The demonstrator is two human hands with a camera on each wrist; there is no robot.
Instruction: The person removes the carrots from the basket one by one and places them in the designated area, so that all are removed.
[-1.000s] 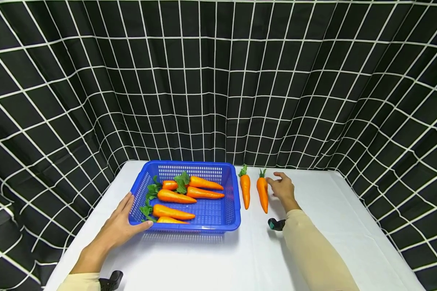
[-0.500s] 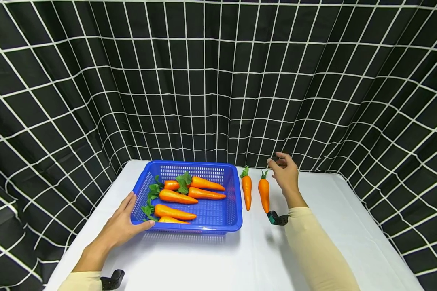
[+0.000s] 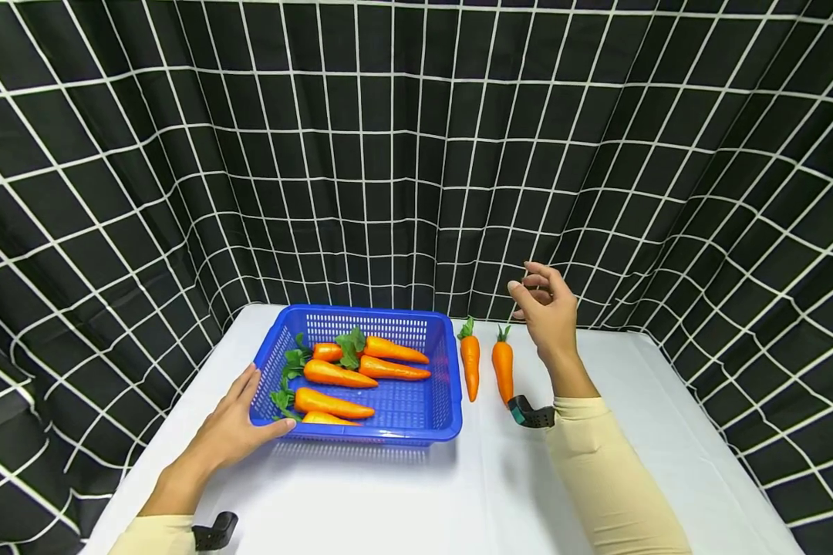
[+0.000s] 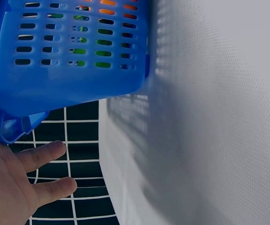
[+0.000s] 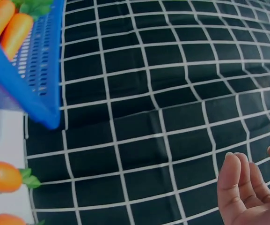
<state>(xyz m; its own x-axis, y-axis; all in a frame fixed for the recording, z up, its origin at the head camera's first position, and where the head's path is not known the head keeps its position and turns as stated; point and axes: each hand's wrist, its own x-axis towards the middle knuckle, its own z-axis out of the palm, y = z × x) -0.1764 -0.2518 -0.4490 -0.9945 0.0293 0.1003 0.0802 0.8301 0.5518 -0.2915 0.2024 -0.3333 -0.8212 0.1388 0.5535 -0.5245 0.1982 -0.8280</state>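
My left hand (image 3: pixel 225 428) rests at the near left corner of a blue plastic basket (image 3: pixel 451 385), thumb along its front rim. In the left wrist view its fingers (image 4: pixel 48 154) are spread, straight, beside the basket wall (image 4: pixel 69 89). Several orange carrots (image 3: pixel 336 375) with green leaves lie in the basket. To its right, a carrot (image 3: pixel 470 368) and another carrot (image 3: pixel 503 366) lie side by side on the table, leaves toward the back. My right hand (image 3: pixel 554 312) is raised above and right of them, fingers loosely bent, holding nothing.
A white cloth (image 3: pixel 361 501) covers the table. Black curtains with a white grid (image 3: pixel 361 154) enclose the back and both sides. A dark wrist device (image 3: pixel 531 414) overlaps the tip of the right-hand carrot in the head view.
My right hand has come away from the right-hand carrot and risen up and slightly right. My left hand stays at the basket corner. The carrots lie as before.
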